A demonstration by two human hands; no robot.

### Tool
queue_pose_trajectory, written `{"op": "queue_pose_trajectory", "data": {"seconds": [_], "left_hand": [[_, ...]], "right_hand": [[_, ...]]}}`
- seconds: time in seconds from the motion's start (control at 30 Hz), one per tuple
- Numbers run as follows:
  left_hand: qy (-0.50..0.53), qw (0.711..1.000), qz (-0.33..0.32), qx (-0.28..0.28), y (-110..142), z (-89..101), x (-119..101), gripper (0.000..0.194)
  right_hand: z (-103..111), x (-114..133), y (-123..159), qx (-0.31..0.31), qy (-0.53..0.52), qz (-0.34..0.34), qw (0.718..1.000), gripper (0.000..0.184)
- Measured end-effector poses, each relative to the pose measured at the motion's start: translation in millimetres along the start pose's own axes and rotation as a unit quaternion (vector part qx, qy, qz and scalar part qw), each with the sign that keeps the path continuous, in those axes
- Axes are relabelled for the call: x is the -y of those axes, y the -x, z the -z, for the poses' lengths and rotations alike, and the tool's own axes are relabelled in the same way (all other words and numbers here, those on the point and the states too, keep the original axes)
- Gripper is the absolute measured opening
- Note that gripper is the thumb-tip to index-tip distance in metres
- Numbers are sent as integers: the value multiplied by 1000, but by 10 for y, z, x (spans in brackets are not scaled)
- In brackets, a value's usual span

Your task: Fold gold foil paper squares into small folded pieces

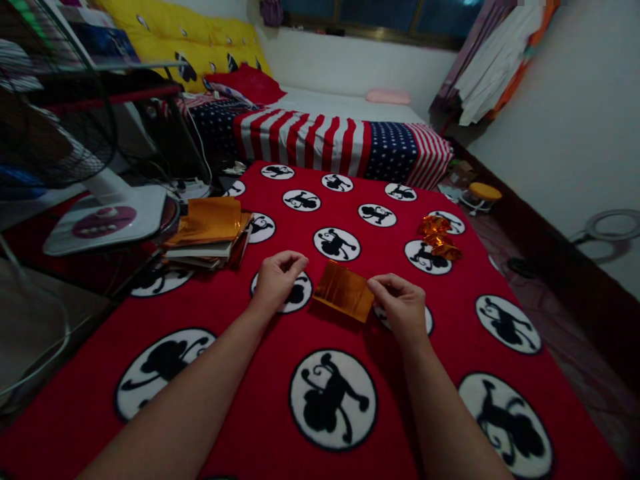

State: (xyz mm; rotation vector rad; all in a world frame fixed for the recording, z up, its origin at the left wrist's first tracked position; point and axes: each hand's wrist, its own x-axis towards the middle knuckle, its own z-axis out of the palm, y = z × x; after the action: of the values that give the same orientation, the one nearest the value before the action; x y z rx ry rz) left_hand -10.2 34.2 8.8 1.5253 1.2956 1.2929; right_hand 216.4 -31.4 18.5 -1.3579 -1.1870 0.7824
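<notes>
In the head view, my right hand (403, 307) pinches the right edge of a small sheet of gold foil paper (344, 292) between thumb and fingers. The shiny sheet is held slightly tilted over a red cloth (270, 387) printed with black figures in white circles. To its left, my left hand (280, 279) is closed in a pinch, apart from the sheet by a small gap. Whether anything tiny sits between its fingertips I cannot make out. A stack of gold foil sheets (207, 223) lies farther left. Folded gold foil pieces (439, 237) rest on the right.
A white fan base (107, 220) stands on the left beside a desk. Beyond the red cloth is a bed with a striped and starred cover (310, 140). On the floor at right are a yellow-topped stool (485, 192) and a wall. Clothes (497, 63) hang at upper right.
</notes>
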Motion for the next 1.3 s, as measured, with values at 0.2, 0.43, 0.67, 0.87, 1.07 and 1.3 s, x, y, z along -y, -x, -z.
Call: {"op": "queue_pose_trajectory", "data": {"seconds": [0.2,0.43,0.67,0.87,1.07,1.3], "left_hand": [[85,995,43,30,7,-8,-25,42],[141,980,99,100,72,-70,-88,56],[135,974,94,155,114,-85,-130,51],[175,960,128,175,125,-108,-143,53],[223,953,126,160,112,-153,-45,52],[222,956,123,146,129,-178,-43,54]], "right_hand": [[-22,8,-2,-62,1,108,992,9],[-108,54,34,-74,-8,166,983,8],[-147,20,61,-41,5,176,984,9],[-164,-6,79,-16,53,196,979,8],[-192,-12,94,-6,37,178,983,6],[-318,-35,104,0,-124,-48,991,64]]}}
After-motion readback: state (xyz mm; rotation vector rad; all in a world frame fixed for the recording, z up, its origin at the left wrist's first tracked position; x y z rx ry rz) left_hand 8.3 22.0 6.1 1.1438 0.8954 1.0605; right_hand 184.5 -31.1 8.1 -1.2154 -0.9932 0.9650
